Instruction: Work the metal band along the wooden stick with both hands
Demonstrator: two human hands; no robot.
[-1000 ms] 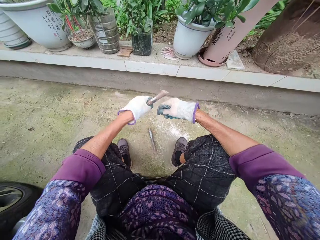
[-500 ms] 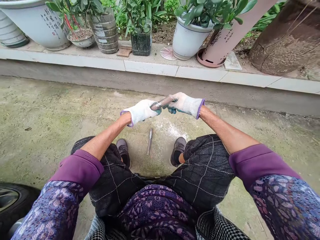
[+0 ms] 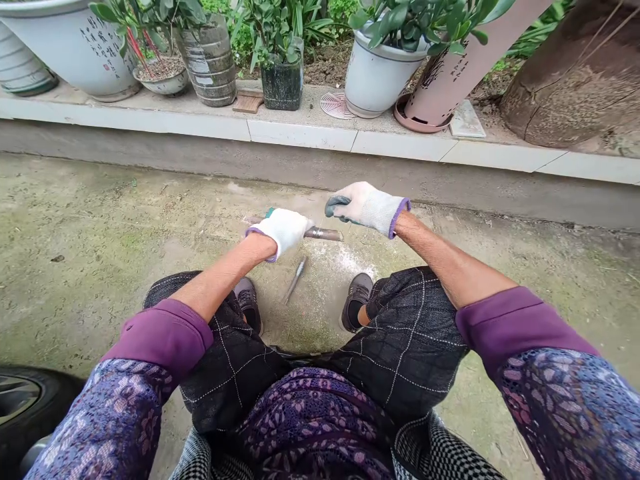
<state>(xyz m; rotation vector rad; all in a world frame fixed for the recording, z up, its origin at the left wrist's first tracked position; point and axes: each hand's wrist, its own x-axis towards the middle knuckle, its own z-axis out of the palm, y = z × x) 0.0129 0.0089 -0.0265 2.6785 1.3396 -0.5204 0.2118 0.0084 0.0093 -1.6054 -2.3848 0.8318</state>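
My left hand [image 3: 284, 232], in a white glove with a purple cuff, is closed round a brown stick [image 3: 327, 234] held level. Silvery wire appears wound on the stick just beside my fingers. My right hand [image 3: 357, 205], gloved the same way with dark finger coating, is off the stick, up and to its right, with its fingers pinched. A faint thin strand seems to run from the stick towards those fingers. Below my hands a second thin stick [image 3: 295, 280], with a greyish wrapped upper part, shows between my feet; I cannot tell whether it hangs or lies.
White powder [image 3: 350, 260] is scattered on the concrete floor [image 3: 100, 220] near my right shoe [image 3: 357, 297]. Ahead runs a tiled ledge [image 3: 300, 135] with potted plants, including a white pot [image 3: 380, 83] and a pink planter [image 3: 445, 80]. A wheel [image 3: 35, 407] stands at lower left.
My right hand has let go of the stick's right end. The stick has turned from slanting to nearly level and slid left in view. The lower stick now tilts more.
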